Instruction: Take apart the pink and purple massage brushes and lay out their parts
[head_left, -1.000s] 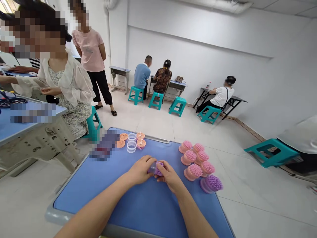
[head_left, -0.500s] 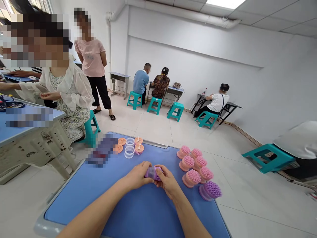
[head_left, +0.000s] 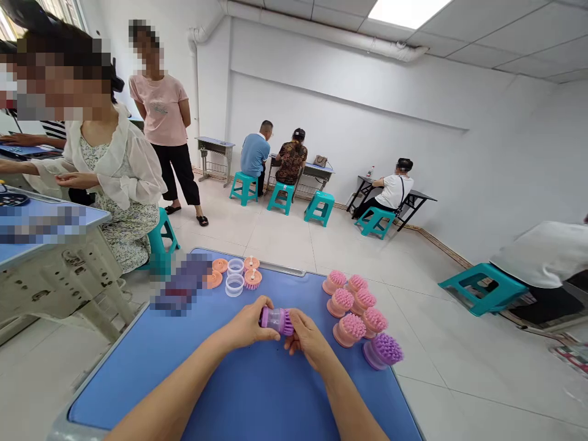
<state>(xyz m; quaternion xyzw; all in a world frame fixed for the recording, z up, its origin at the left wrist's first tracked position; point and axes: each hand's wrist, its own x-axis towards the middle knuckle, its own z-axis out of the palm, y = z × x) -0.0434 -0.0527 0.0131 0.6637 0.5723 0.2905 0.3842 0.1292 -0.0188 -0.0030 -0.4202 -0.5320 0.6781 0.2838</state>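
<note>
My left hand (head_left: 250, 323) is wrapped round a small purple brush (head_left: 277, 321) with a clear middle band. The brush lies sideways above the blue tabletop, its bristles pointing right. At the bristle end, the curled fingers of my right hand (head_left: 307, 337) rest against it; their exact contact is partly hidden. Farther off lie orange discs (head_left: 212, 279), clear rings (head_left: 234, 285) and orange bristle heads with white stems (head_left: 252, 279). To the right stand several pink brushes (head_left: 350, 329) and one purple brush (head_left: 383, 351), bristles up.
The blue desk (head_left: 151, 361) has a raised rim. A blurred-out flat item (head_left: 181, 285) lies at its far left. A seated person (head_left: 122, 165) is at another desk on the left; a person in pink (head_left: 160, 116) stands behind. Teal stools (head_left: 320, 208) stand on the floor.
My right hand has loosened and shifted slightly right, so more of the bristles show. The held brush has moved a little left with my left hand. The camera view has shifted slightly.
</note>
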